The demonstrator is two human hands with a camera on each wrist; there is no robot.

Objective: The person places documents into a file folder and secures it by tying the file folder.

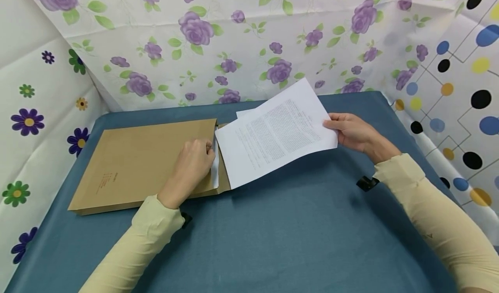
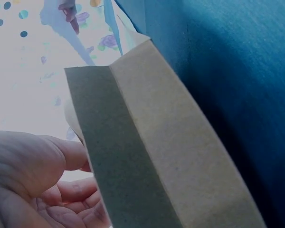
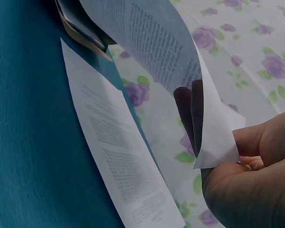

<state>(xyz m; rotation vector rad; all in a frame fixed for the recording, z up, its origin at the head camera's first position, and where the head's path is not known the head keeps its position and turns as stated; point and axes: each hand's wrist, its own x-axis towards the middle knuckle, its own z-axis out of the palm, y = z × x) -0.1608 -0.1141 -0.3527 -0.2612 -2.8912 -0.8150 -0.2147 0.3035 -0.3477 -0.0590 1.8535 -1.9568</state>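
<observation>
A large brown paper envelope (image 1: 144, 163) lies on the left half of the table, its open end facing right. At that opening my left hand (image 1: 191, 163) holds the envelope's upper edge. The left wrist view shows the thumb and curled fingers right at the edge of the envelope's folded side (image 2: 142, 128). My right hand (image 1: 352, 130) pinches a printed sheet of paper (image 1: 277, 132) at its right edge. This sheet is raised and slanted, with its left end over the envelope's mouth. Beneath it, another printed sheet (image 3: 118, 142) shows in the right wrist view.
Blue cloth (image 1: 273, 241) covers the table. A floral curtain (image 1: 241, 37) hangs along the back. Patterned cloth stands at the left (image 1: 39, 154) and right (image 1: 460, 89) sides. White paper (image 1: 215, 167) shows inside the envelope's mouth.
</observation>
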